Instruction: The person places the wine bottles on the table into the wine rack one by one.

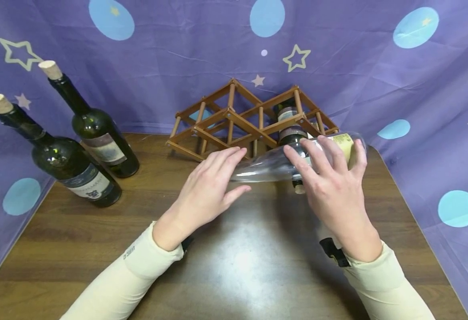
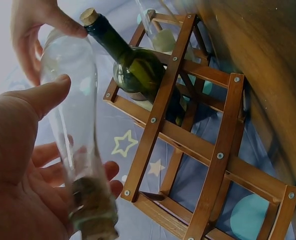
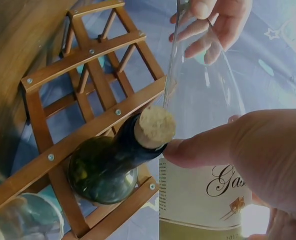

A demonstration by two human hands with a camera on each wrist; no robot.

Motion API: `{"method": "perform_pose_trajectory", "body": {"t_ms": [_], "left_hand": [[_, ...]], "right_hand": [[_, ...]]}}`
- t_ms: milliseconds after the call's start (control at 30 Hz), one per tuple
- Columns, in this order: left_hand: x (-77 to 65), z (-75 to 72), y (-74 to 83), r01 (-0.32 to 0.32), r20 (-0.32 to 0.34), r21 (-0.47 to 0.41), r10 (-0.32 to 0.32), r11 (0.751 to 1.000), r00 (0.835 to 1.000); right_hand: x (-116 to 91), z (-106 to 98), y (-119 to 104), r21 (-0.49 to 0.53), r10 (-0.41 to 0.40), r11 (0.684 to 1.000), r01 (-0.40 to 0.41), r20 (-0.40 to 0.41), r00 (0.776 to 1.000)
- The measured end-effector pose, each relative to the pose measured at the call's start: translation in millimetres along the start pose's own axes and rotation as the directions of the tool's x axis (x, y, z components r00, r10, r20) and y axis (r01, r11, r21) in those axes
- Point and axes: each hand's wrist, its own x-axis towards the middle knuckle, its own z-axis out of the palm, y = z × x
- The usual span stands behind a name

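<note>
A clear glass bottle (image 1: 264, 166) with a cork in its neck and a pale label (image 3: 203, 192) is held nearly level in front of the rack. My right hand (image 1: 334, 186) grips its body, fingers spread over the top and thumb along the side. At the neck end is my left hand (image 1: 203, 191), fingers extended behind the neck and thumb spread away from them. Close behind the clear bottle, a corked dark green bottle (image 2: 145, 75) lies in the wooden rack (image 1: 227, 113), its neck pointing outward; the clear bottle partly covers it in the head view.
Two corked dark bottles, one nearer (image 1: 78, 166) and one farther back (image 1: 99, 138), stand upright at the left of the wooden table (image 1: 170, 266). Another clear bottle (image 3: 30, 217) shows at the rack's end. A purple patterned cloth (image 1: 202, 40) hangs behind.
</note>
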Motion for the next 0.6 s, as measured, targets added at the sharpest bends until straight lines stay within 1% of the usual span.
{"method": "perform_pose_trajectory", "body": {"t_ms": [233,400,600], "left_hand": [[-2.5,1.1,1.3,0.023,0.021,-0.015,-0.022,1.000,1.000],[-4.9,0.7,1.1,0.017,0.029,-0.031,-0.016,0.999,0.999],[-6.9,-0.2,0.8,0.008,0.016,-0.027,-0.008,1.000,1.000]], "right_hand": [[2.3,0.1,-6.1,0.025,-0.030,0.999,0.030,-0.005,1.000],[3.0,-0.9,-7.1,0.046,-0.034,0.998,0.034,0.003,0.999],[3.1,1.3,-6.1,0.068,-0.034,0.997,0.036,-0.027,0.999]]}}
